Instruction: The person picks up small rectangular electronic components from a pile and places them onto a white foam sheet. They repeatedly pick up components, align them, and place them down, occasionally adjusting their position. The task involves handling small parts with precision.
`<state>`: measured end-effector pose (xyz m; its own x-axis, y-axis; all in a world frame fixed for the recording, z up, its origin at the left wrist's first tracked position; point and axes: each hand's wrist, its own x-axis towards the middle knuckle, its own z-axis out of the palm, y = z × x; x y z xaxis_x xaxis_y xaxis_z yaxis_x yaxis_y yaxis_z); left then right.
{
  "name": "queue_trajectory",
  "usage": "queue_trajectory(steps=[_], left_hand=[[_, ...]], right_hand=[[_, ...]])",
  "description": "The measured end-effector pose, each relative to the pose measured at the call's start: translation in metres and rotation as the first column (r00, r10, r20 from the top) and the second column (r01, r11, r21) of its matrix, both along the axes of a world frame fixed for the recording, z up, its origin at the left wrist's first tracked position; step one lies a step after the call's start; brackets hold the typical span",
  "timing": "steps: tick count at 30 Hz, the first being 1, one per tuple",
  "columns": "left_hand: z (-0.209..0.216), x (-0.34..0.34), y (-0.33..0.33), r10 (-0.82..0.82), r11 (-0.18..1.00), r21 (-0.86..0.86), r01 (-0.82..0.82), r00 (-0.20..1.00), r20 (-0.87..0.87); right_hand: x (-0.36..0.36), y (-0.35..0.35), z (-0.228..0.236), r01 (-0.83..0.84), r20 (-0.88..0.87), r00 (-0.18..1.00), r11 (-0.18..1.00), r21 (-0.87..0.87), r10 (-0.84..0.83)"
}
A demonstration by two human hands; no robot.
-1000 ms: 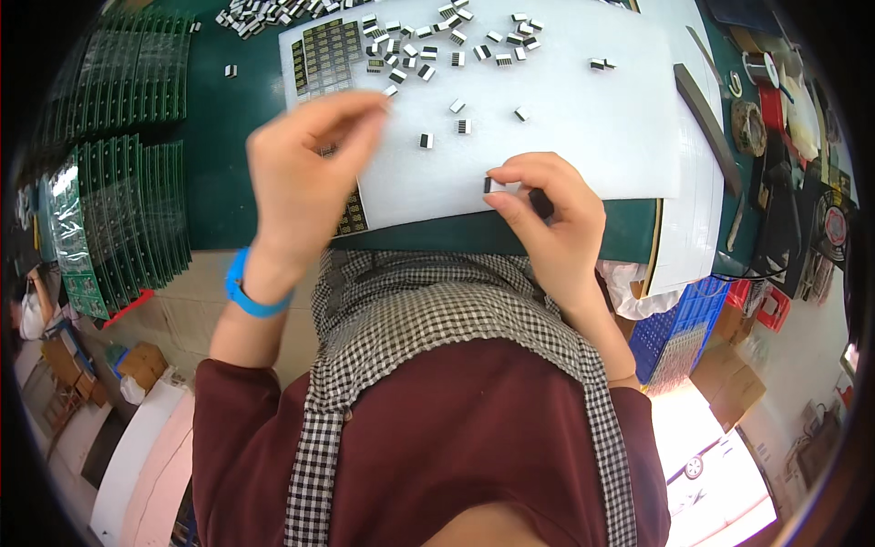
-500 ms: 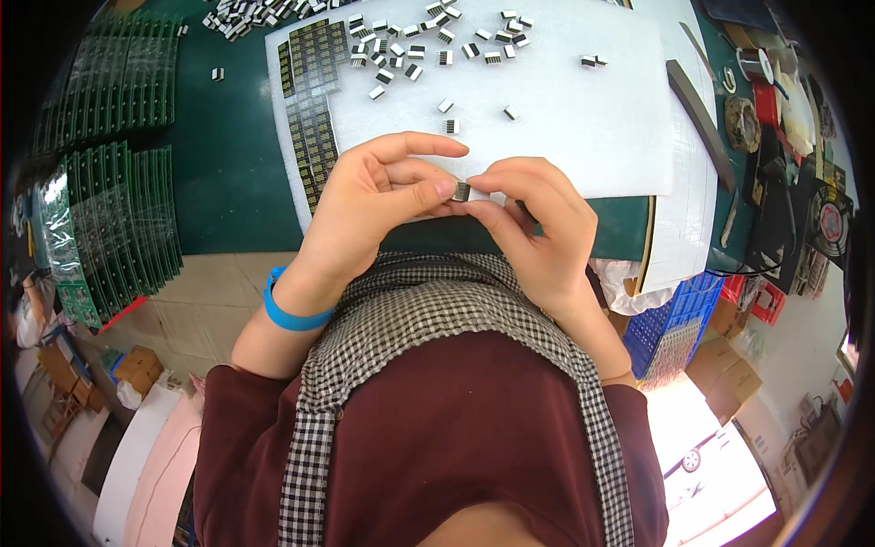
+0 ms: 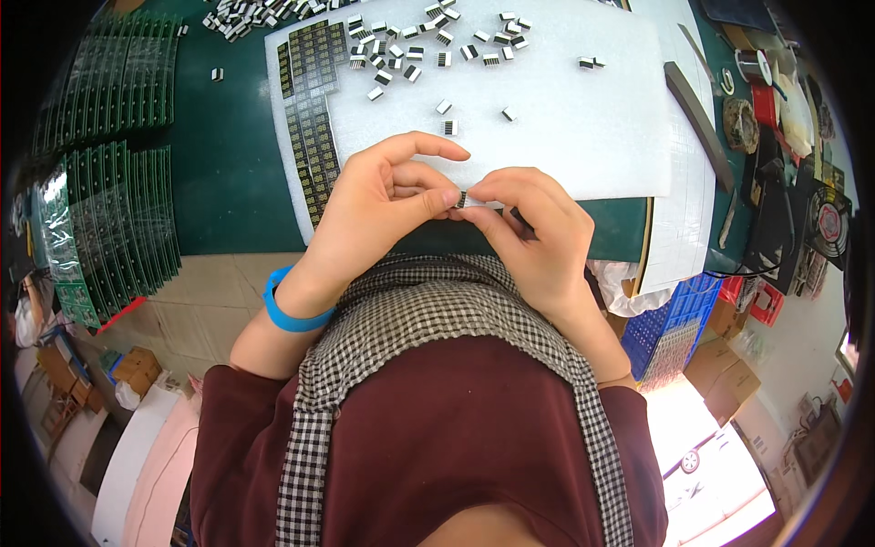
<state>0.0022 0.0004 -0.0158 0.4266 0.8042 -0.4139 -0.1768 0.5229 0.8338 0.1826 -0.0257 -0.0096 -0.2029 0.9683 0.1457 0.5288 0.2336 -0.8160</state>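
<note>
Close to the table's front edge, my left hand [image 3: 375,197] and my right hand [image 3: 543,223] meet fingertip to fingertip. Between them they pinch a small white-and-black LED digit display module [image 3: 463,198], mostly covered by the fingers. My left thumb presses on its left side, with the index finger raised and curved above. The right thumb and forefinger grip the other side. Beneath and beyond lies a white foam sheet [image 3: 583,123] with several loose display modules [image 3: 444,59], some showing pins. Along its left side, more modules [image 3: 314,123] sit in tight rows, dark faces up.
Green circuit boards [image 3: 114,223] stand in racked rows at the left. A heap of loose modules [image 3: 251,16] lies at the far edge. On the right are a dark grey bar [image 3: 698,123], a wire spool [image 3: 753,67] and, below table level, a blue crate [image 3: 663,319].
Both hands have moved slightly down toward me with the display module, which now shows less between the fingertips. The modules on the foam sheet stay in place.
</note>
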Motion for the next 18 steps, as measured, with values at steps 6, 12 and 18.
queue_trajectory(steps=[6,12,18], left_hand=[[0.017,0.0,-0.006,-0.138,0.893,0.332,0.305,0.886,-0.442],[0.013,-0.013,0.006,-0.274,0.914,0.212,0.346,0.912,-0.306],[0.007,-0.014,-0.002,0.071,0.977,0.213,-0.022,0.972,-0.224]], right_hand=[[-0.005,-0.006,-0.005,-0.097,0.165,0.984,0.981,0.17,0.069],[0.004,-0.003,-0.002,-0.081,-0.223,0.975,0.942,-0.324,0.007],[0.002,0.004,-0.011,0.011,-0.348,0.928,0.946,-0.324,-0.13]])
